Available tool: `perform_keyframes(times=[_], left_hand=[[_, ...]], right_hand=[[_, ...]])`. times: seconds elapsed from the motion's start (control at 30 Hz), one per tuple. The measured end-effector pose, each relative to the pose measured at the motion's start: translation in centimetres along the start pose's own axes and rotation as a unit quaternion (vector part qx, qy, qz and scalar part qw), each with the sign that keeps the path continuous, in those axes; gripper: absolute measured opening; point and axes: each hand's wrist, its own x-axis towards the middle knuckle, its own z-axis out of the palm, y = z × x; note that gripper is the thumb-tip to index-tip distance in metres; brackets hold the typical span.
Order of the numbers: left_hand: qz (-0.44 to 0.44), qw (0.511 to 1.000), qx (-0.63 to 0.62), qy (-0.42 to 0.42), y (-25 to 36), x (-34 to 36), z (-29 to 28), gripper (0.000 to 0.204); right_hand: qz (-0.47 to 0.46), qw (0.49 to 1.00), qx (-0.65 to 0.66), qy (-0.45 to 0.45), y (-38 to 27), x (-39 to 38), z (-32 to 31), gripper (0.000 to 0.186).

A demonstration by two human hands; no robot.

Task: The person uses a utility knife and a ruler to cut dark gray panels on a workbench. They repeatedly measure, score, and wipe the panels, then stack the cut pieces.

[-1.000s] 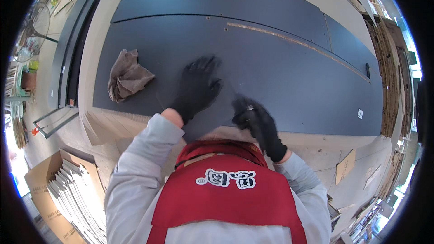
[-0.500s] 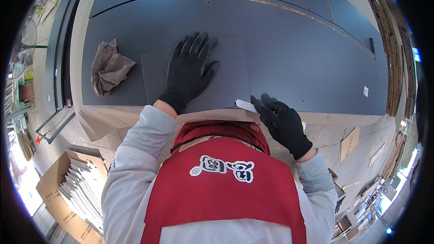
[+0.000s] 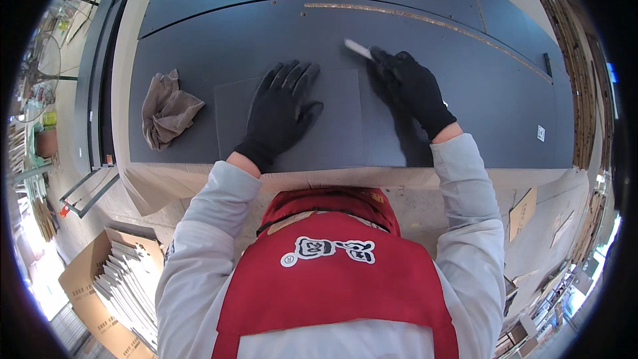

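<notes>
My left hand [image 3: 282, 113], in a black work glove, lies flat with its fingers stretched out, pressing on a thin dark rectangular sheet [image 3: 339, 110]. Under the sheet is a large dark grey panel [image 3: 485, 119]. My right hand [image 3: 412, 86], gloved too, is closed around a slim silvery tool [image 3: 359, 48] that looks like a utility knife. Its pale end points up and left, just beyond the sheet's far right corner. Whether the tip touches the panel, I cannot tell. Left of my left hand lies a crumpled brown cloth [image 3: 169, 110].
A groove with bare brown edges [image 3: 425, 14] crosses the panel's far part. A small white label [image 3: 540, 133] sits near its right end. Brown paper [image 3: 159, 183] hangs below the near edge. An open carton [image 3: 83, 292] of white strips stands at lower left.
My right hand has moved away from me with the tool, from the sheet's near right corner to beyond its far right corner. My left hand stays flat on the sheet.
</notes>
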Motion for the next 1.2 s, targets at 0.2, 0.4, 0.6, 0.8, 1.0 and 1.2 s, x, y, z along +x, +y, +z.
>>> perform_keyframes(times=[0.2, 0.4, 0.6, 0.8, 1.0, 1.2], left_hand=[[0.036, 0.998, -0.017, -0.052, -0.2, -0.2, -0.6, 0.057], [0.035, 0.999, 0.008, -0.024, 0.1, -0.1, -0.2, 0.053], [0.042, 0.999, 0.011, 0.003, 0.0, -0.1, 0.3, 0.052], [0.052, 0.997, -0.024, -0.043, -0.4, 0.0, 0.2, 0.055], [0.085, 0.994, -0.037, -0.052, 0.7, -0.7, -1.5, 0.054], [-0.064, 0.994, -0.085, 0.018, 3.7, -5.3, -1.6, 0.042]], right_hand=[[-0.047, 0.99, -0.069, -0.117, -2.5, -7.8, -0.9, 0.037], [-0.001, 0.975, 0.036, -0.218, -7.9, -15.6, -1.8, 0.046], [-0.024, 0.994, 0.035, -0.105, -7.5, -12.3, -1.5, 0.048], [-0.04, 0.997, -0.003, -0.067, -1.3, -4.2, -1.4, 0.026], [-0.181, 0.967, 0.021, -0.177, 1.4, -3.5, -2.9, 0.036], [-0.205, 0.951, 0.03, -0.23, 2.7, -1.8, -3.0, 0.034]])
